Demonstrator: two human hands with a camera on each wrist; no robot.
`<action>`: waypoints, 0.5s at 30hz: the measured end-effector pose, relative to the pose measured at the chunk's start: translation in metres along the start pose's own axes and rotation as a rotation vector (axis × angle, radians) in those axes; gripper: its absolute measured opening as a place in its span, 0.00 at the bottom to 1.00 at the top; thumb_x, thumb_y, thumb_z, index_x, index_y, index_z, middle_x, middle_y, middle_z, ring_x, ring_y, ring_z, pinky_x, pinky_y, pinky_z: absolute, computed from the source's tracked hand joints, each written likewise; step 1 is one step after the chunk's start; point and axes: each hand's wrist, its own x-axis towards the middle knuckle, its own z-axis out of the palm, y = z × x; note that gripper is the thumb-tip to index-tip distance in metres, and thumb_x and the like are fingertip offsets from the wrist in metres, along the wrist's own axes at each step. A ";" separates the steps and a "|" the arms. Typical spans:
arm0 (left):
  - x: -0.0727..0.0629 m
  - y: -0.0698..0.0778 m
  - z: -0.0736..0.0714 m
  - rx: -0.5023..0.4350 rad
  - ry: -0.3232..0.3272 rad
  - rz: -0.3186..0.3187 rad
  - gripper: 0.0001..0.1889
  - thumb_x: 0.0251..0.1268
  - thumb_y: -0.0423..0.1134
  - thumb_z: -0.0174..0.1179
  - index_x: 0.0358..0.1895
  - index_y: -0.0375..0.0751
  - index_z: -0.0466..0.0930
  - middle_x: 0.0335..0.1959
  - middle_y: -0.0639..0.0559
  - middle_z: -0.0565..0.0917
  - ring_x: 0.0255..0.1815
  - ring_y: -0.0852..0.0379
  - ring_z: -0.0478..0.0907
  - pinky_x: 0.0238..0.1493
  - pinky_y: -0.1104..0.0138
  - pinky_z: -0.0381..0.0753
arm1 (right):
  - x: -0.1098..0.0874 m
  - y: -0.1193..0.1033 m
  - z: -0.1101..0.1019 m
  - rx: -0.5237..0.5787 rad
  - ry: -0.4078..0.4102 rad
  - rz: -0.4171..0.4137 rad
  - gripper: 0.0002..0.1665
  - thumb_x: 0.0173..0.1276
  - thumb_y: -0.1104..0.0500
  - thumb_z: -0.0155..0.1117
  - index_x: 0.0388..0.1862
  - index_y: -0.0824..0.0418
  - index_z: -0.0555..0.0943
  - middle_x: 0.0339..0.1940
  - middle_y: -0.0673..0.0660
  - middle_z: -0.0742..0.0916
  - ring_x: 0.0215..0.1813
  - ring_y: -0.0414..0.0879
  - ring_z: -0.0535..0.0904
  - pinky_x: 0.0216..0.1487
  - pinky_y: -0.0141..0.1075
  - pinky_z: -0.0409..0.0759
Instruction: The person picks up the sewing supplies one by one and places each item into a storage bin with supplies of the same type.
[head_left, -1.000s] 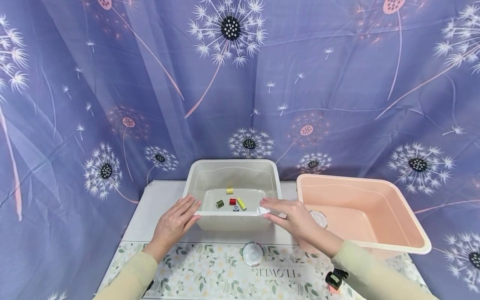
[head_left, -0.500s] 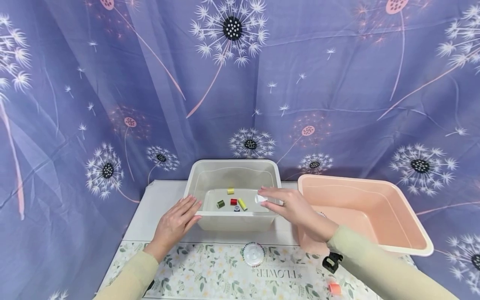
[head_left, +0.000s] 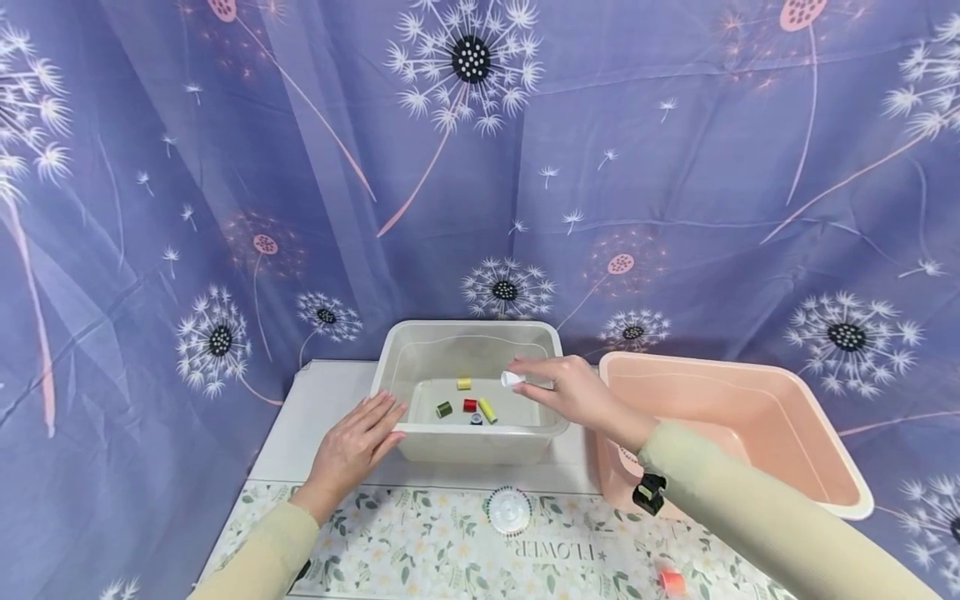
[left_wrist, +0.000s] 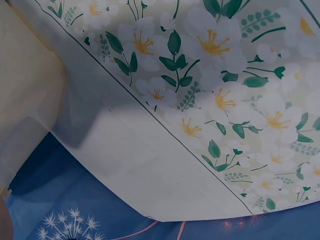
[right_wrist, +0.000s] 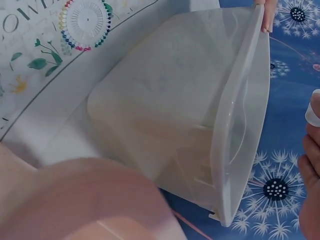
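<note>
Pinching the white bit (head_left: pixel 512 378) in the right hand (head_left: pixel 576 392) over the grey bin (head_left: pixel 476 448), prob for clearance, and resting a straight-fingered left hand (head_left: pixel 351 450) at its near left, maybe to steady.

A big purple-blue curtain (head_left: pixel 420 275) hangs at the back, with puffy white dandelions that have black middles, and some pink ones too. The table (head_left: pixel 322 392) is white near the curtain. Closer in, a cloth (head_left: pixel 420 550) shows green leaves, white flowers and the upside-down word "FLOWER". On it lie a round wheel of pins (head_left: pixel 509 511) with colored heads and a small orange-red thing (head_left: pixel 672 582). A pink tub (head_left: pixel 705 379) stands on the right.
</note>
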 end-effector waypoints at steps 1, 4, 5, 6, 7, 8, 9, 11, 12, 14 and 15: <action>0.000 0.000 0.000 0.000 0.000 0.001 0.36 0.89 0.62 0.37 0.61 0.37 0.89 0.57 0.38 0.90 0.60 0.40 0.87 0.64 0.46 0.87 | 0.002 0.001 0.001 -0.006 -0.002 -0.002 0.19 0.73 0.57 0.75 0.61 0.60 0.90 0.60 0.60 0.90 0.56 0.56 0.91 0.58 0.51 0.91; 0.000 0.001 0.000 -0.001 0.002 -0.001 0.36 0.89 0.62 0.37 0.60 0.37 0.89 0.56 0.38 0.90 0.60 0.40 0.87 0.63 0.45 0.87 | 0.008 0.002 0.003 -0.015 -0.013 0.003 0.20 0.73 0.56 0.75 0.61 0.59 0.90 0.60 0.59 0.90 0.56 0.56 0.91 0.57 0.51 0.92; 0.000 0.001 0.000 -0.002 0.002 -0.002 0.37 0.89 0.62 0.36 0.60 0.37 0.89 0.56 0.38 0.90 0.60 0.39 0.87 0.63 0.45 0.87 | 0.010 0.003 0.004 -0.020 -0.018 0.004 0.20 0.73 0.55 0.75 0.61 0.59 0.90 0.61 0.59 0.90 0.55 0.55 0.91 0.56 0.50 0.92; 0.000 0.001 0.000 -0.003 0.003 -0.003 0.37 0.89 0.62 0.36 0.60 0.37 0.89 0.56 0.38 0.90 0.60 0.39 0.87 0.63 0.45 0.87 | 0.013 0.003 0.005 -0.024 -0.024 0.005 0.20 0.74 0.55 0.75 0.61 0.59 0.90 0.61 0.59 0.90 0.54 0.55 0.91 0.57 0.50 0.91; 0.000 0.001 0.000 -0.005 0.003 -0.004 0.37 0.88 0.62 0.37 0.60 0.37 0.89 0.56 0.38 0.90 0.60 0.39 0.87 0.63 0.45 0.87 | 0.015 0.004 0.006 -0.029 -0.030 0.006 0.20 0.74 0.54 0.75 0.61 0.59 0.90 0.61 0.59 0.90 0.54 0.55 0.91 0.57 0.50 0.91; -0.001 0.001 0.000 -0.007 0.003 -0.006 0.37 0.88 0.62 0.37 0.60 0.37 0.89 0.56 0.38 0.90 0.60 0.39 0.87 0.63 0.45 0.87 | 0.017 0.004 0.007 -0.032 -0.036 0.008 0.20 0.74 0.54 0.74 0.61 0.59 0.90 0.61 0.59 0.90 0.53 0.55 0.91 0.57 0.51 0.91; -0.001 0.001 0.000 -0.008 0.002 -0.008 0.37 0.88 0.62 0.37 0.60 0.37 0.89 0.56 0.37 0.90 0.60 0.39 0.87 0.63 0.45 0.86 | 0.019 0.004 0.008 -0.037 -0.042 0.010 0.20 0.74 0.54 0.74 0.61 0.58 0.90 0.61 0.59 0.90 0.51 0.55 0.92 0.57 0.51 0.91; -0.001 0.000 0.000 -0.010 0.001 -0.009 0.37 0.88 0.62 0.36 0.60 0.37 0.89 0.56 0.37 0.90 0.60 0.39 0.87 0.63 0.44 0.86 | 0.024 0.004 0.010 -0.046 -0.055 0.017 0.19 0.75 0.53 0.74 0.61 0.58 0.90 0.61 0.59 0.90 0.50 0.56 0.92 0.58 0.52 0.91; -0.001 0.000 0.000 -0.010 0.000 -0.010 0.37 0.88 0.62 0.36 0.60 0.37 0.89 0.56 0.37 0.90 0.60 0.39 0.87 0.63 0.44 0.86 | 0.026 0.004 0.010 -0.046 -0.064 0.023 0.19 0.75 0.53 0.74 0.61 0.58 0.90 0.61 0.59 0.90 0.49 0.56 0.92 0.58 0.52 0.91; -0.001 0.000 0.000 -0.012 -0.002 -0.010 0.37 0.88 0.62 0.36 0.60 0.36 0.89 0.56 0.37 0.90 0.60 0.39 0.87 0.63 0.44 0.86 | 0.031 0.005 0.012 -0.054 -0.081 0.032 0.19 0.75 0.53 0.74 0.61 0.58 0.90 0.61 0.60 0.90 0.42 0.54 0.92 0.57 0.51 0.91; -0.001 0.000 0.000 -0.011 -0.003 -0.009 0.37 0.88 0.62 0.36 0.60 0.36 0.89 0.56 0.37 0.90 0.60 0.39 0.87 0.63 0.44 0.86 | 0.034 0.005 0.012 -0.061 -0.088 0.034 0.19 0.75 0.53 0.74 0.60 0.58 0.90 0.60 0.60 0.90 0.38 0.52 0.92 0.56 0.50 0.92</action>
